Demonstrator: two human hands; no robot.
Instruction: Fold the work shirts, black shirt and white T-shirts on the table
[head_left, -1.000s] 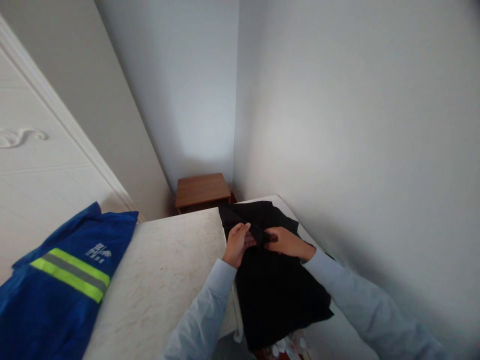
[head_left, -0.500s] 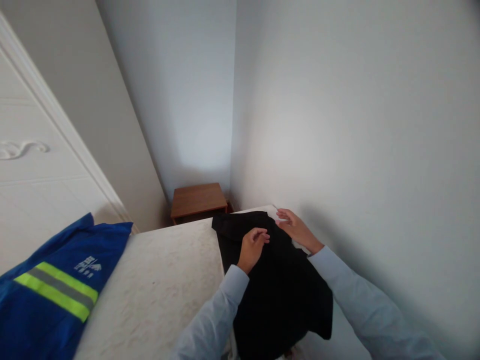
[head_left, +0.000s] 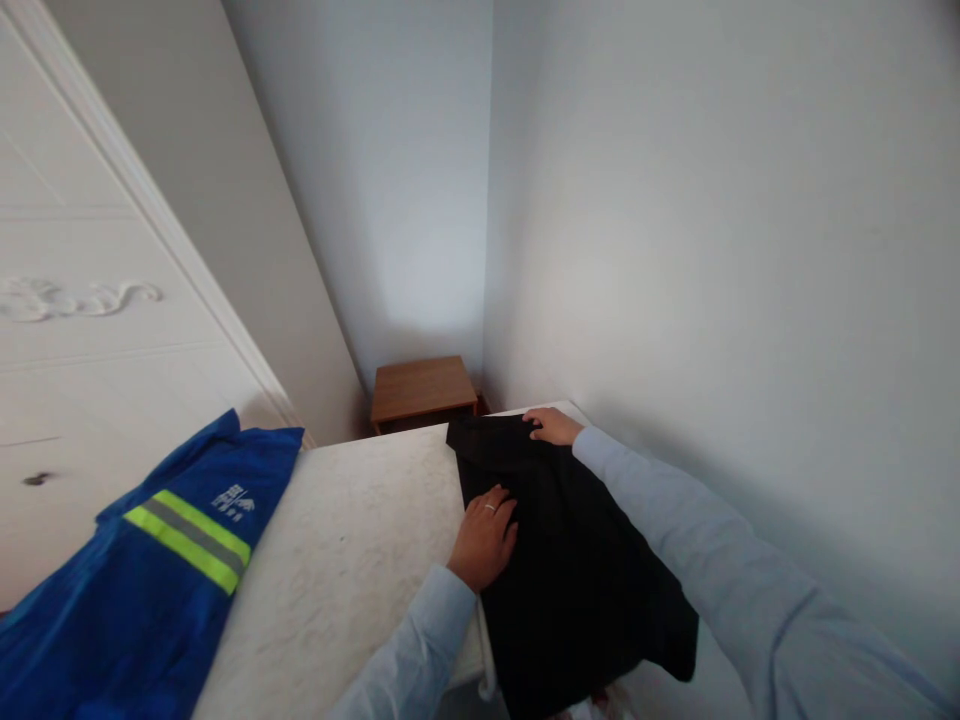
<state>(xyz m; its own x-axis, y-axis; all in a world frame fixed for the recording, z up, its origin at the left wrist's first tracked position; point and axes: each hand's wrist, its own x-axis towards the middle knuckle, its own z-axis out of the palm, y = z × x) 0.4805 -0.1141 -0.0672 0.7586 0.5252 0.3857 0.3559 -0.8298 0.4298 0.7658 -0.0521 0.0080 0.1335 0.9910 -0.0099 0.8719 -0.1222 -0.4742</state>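
A black garment (head_left: 577, 590) lies spread along the right side of a white mattress (head_left: 360, 520), its near end hanging over the edge. My left hand (head_left: 486, 538), wearing a ring, rests palm down on the garment's left side with fingers slightly bent. Farther off, my right hand (head_left: 553, 426) touches the garment's far right corner. Its thumb and fingers are apart on the cloth, and I see no fold gripped between them.
A blue garment (head_left: 172, 590) with a yellow-and-grey reflective band lies on the mattress's left side, beside a white cabinet (head_left: 112, 390). Beyond the far edge stands a low brown wooden table (head_left: 424, 388). A pale wall (head_left: 720, 250) runs close along the right.
Both hands have come down onto the black garment. My left hand moved nearer to me, and my right hand shifted left to the far corner. The view has turned slightly left.
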